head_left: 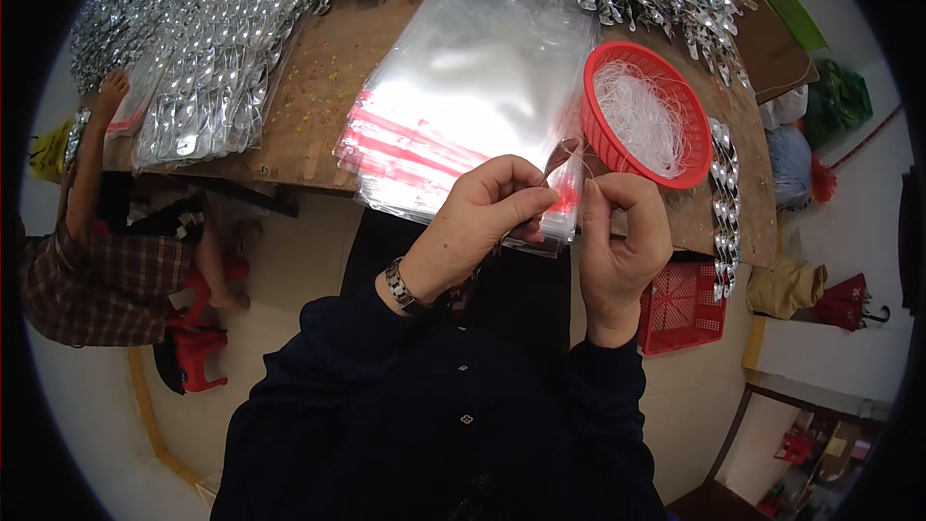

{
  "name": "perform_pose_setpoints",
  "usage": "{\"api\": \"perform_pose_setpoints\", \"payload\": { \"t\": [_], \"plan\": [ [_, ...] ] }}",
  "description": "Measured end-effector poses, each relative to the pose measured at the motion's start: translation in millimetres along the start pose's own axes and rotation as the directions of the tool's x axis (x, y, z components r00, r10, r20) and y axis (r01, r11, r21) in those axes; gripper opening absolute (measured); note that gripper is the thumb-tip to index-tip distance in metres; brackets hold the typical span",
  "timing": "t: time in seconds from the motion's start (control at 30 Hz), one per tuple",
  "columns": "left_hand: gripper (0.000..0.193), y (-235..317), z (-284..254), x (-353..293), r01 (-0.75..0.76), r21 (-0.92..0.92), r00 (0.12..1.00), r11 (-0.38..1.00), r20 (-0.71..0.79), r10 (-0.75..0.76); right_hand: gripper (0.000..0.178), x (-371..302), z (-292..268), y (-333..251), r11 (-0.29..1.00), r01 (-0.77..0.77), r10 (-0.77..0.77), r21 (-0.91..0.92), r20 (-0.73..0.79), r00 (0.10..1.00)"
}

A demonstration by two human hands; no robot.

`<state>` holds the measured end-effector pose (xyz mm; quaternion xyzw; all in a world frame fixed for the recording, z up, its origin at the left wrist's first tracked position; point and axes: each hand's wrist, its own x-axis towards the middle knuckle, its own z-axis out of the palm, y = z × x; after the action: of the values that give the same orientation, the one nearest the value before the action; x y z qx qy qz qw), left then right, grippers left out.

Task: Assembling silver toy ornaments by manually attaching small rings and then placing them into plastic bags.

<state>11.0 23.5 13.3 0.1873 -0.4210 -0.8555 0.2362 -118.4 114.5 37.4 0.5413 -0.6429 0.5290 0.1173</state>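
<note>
Silvery strip (560,158) pinched by left hand (473,217), thumb to finger, above clear bags (473,48). Right hand (627,232) fingertips together, seemingly on thin thread (585,166). Likely tying or threading; next move calls for steady tension.

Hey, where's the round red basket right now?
In the head view, the basket sits on the table, right of the clear bags and just beyond the right hand.
</note>
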Motion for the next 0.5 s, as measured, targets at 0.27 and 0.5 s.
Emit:
{"api": "perform_pose_setpoints", "payload": {
  "t": [0.27, 0.5],
  "plan": [
    [0.011, 0.9, 0.2, -1.3, 0.008, 0.056, 1.000, 0.998, 0.000, -0.008, 0.015, -0.6, 0.6, -0.1, 1.000, 0.003, -0.003, 0.001, 0.008, 1.000],
    [0.012, 0.1, 0.3, -0.7, 0.008, 0.090, 1.000, 0.996, 0.004, -0.008, 0.014, 0.2, 0.7, -2.0, 0.999, -0.027, 0.026, 0.022, 0.032, 0.999]
  ]
}}
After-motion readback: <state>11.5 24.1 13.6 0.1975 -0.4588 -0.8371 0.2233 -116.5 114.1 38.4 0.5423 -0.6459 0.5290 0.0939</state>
